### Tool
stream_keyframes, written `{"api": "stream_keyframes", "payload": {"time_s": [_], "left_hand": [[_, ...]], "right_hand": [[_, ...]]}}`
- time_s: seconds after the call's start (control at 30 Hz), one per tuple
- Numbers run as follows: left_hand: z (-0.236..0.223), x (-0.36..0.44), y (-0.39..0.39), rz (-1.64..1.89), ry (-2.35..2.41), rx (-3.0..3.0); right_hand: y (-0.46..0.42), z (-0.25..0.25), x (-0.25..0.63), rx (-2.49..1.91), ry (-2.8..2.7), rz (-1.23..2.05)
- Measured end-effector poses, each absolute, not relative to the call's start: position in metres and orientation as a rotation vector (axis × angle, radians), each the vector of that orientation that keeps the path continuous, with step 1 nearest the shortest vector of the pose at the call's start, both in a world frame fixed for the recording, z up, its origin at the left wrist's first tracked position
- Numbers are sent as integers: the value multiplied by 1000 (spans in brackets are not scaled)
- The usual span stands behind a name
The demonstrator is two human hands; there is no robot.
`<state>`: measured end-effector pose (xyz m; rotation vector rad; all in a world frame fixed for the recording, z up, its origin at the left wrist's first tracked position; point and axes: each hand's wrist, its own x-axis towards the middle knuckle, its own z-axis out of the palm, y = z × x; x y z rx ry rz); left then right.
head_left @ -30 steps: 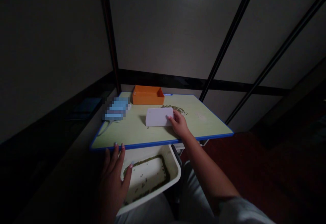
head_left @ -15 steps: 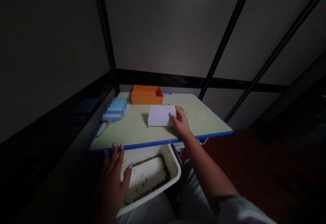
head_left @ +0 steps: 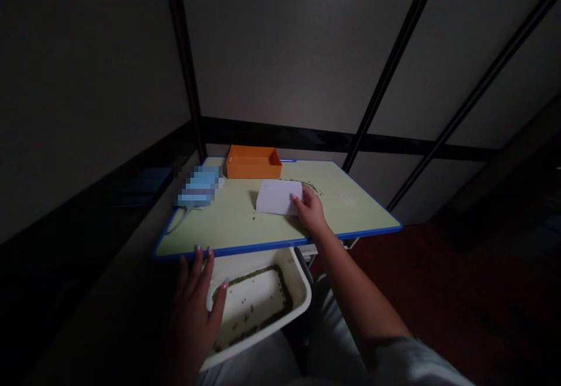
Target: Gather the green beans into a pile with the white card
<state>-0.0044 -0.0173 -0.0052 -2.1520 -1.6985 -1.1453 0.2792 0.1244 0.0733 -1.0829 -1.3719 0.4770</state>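
My right hand point(head_left: 312, 213) grips the right edge of a white flat scraper card point(head_left: 279, 197) that stands on the pale green table point(head_left: 236, 228). Small dark green grains point(head_left: 312, 187) lie scattered just behind the card. My left hand point(head_left: 193, 307) holds the left rim of a white tray point(head_left: 302, 292) kept below the table's near blue edge. The tray has green grains along its inner rim and a few loose ones in the middle.
An orange box point(head_left: 253, 162) stands at the table's far edge. A blurred blue object point(head_left: 198, 187) with a cable lies at the far left. Dark metal poles cross the grey wall behind. Dark floor lies to the right.
My right hand has slid the white card a little to the right and farther back, toward the grains. The left hand and the tray have stayed where they were.
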Motion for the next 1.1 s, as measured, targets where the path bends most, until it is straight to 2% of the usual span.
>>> {"api": "stream_keyframes", "payload": {"time_s": [0.63,1.1], "left_hand": [[-3,-2,-19,-1158,-1718,-2156],[-3,-2,-19,-1149,-1733,-2148]], "right_hand": [[126,69,281,-1078,-1369,536],[131,67,277,-998,-1439,710]]}}
